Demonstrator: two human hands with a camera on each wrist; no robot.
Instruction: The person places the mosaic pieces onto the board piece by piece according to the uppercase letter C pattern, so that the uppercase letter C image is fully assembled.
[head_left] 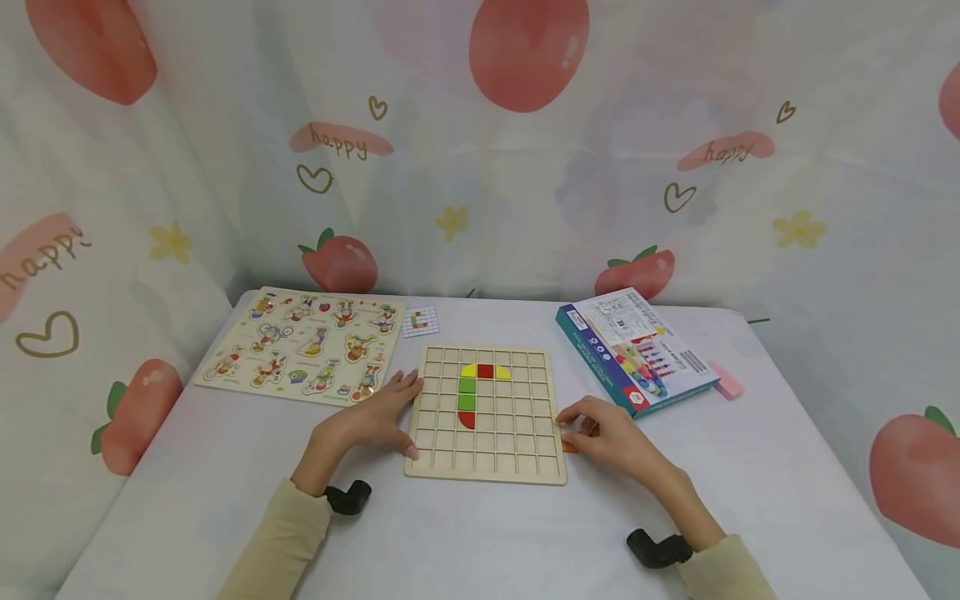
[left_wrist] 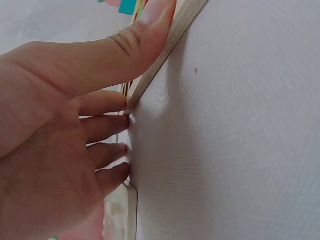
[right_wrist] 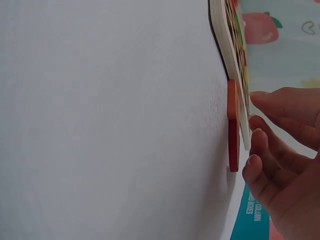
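Note:
A pale wooden grid board (head_left: 486, 467) lies in front of me. Set in its cells are yellow pieces (head_left: 503, 372), a red square (head_left: 485, 371), green squares (head_left: 467, 393) and a red rounded piece (head_left: 467, 419). My left hand (head_left: 372, 417) rests along the board's left edge, thumb near the front corner and fingers extended, as the left wrist view also shows. At the right edge is my right hand (head_left: 611, 437), fingers loosely bent and tips close to the board's side. Beside that edge, partly hidden under this hand, lies an orange-red piece (right_wrist: 233, 120).
A puzzle board with cartoon figures (head_left: 300, 342) lies at the back left. Next to it is a small pattern card (head_left: 421, 321). A teal-sided box (head_left: 637, 354) stands back right, with a pink block (head_left: 726, 380) beside it. A printed curtain (head_left: 480, 183) hangs behind.

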